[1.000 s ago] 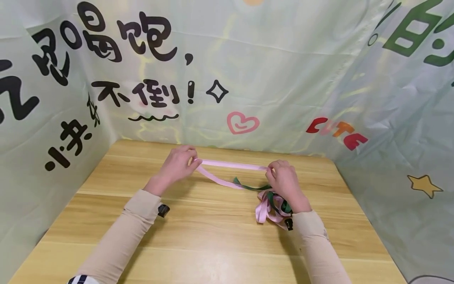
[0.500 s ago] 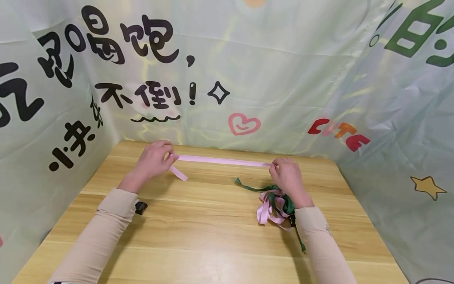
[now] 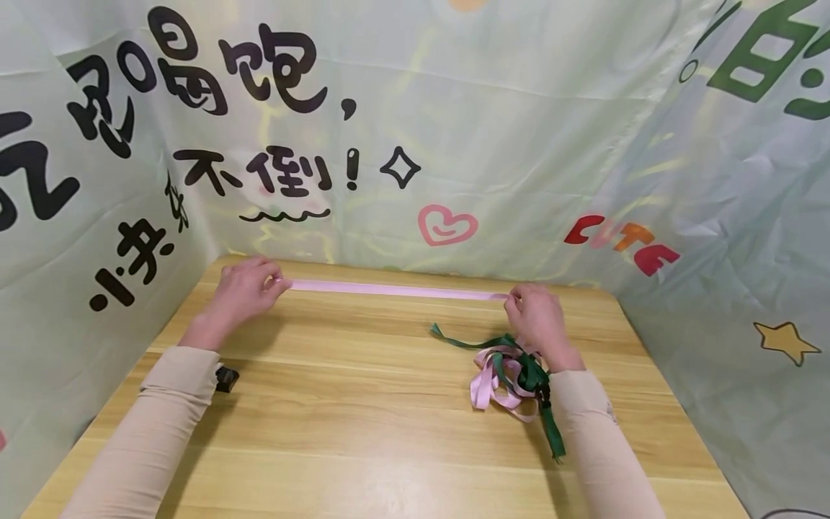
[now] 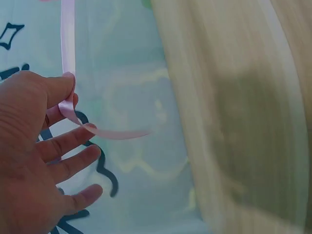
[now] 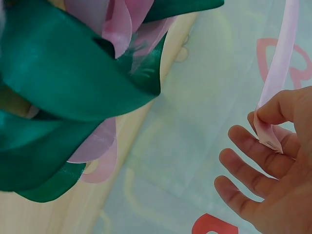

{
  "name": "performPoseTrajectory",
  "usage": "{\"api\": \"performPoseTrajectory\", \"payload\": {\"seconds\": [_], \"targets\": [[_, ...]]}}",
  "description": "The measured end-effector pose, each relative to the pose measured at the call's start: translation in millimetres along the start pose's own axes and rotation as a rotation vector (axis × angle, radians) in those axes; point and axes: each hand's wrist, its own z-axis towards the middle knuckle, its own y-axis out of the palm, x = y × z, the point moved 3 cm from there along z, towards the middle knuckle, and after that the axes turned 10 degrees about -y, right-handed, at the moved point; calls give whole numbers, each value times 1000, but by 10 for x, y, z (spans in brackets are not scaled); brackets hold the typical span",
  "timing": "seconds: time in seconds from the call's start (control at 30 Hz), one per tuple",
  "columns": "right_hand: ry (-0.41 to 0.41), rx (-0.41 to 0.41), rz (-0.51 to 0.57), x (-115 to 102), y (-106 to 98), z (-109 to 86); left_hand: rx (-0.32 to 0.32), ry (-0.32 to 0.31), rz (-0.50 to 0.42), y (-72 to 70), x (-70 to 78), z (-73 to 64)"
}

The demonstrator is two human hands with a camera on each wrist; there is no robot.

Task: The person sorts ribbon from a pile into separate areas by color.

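A pink ribbon (image 3: 395, 290) runs straight between both hands above the far part of the table. At the left, my left hand (image 3: 243, 292) pinches it between thumb and forefinger; the left wrist view shows a short ribbon tail (image 4: 119, 134) hanging past the other fingers. My right hand (image 3: 537, 321) pinches the opposite stretch, and in the right wrist view a cut end (image 5: 270, 139) pokes out below the thumb. Under the right wrist lies a tangle of pink ribbon (image 3: 483, 389) and green ribbon (image 3: 533, 376), which looms large in the right wrist view.
The wooden table (image 3: 337, 432) ends at the back against a printed cloth wall (image 3: 519, 144), with more cloth at both sides. One green ribbon tail (image 3: 454, 337) stretches left from the tangle, and another green end (image 3: 554, 436) points toward the front beside the right sleeve.
My left hand has moved well to the left and my right hand slightly right, lengthening the taut pink stretch. The loose pink length below has been drawn away; a green end now shows beside the right sleeve.
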Motion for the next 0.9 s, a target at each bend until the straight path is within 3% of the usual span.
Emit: {"api": "performPoseTrajectory", "payload": {"seconds": [0.17, 0.3, 0.47, 0.73, 0.9], "targets": [[28, -33, 34, 62, 0, 50, -46, -44, -8, 50, -181, 2], [37, -50, 61, 129, 36, 90, -67, -38, -48, 109, -273, 23], [50, -76, 80, 172, 80, 143, -73, -43, -110, 191, -301, 99], [104, -118, 104, 204, 194, 240, -113, -162, -134, 340, -330, 250], [131, -148, 130, 238, 254, 295, -123, -201, -125, 404, -363, 334]]}}
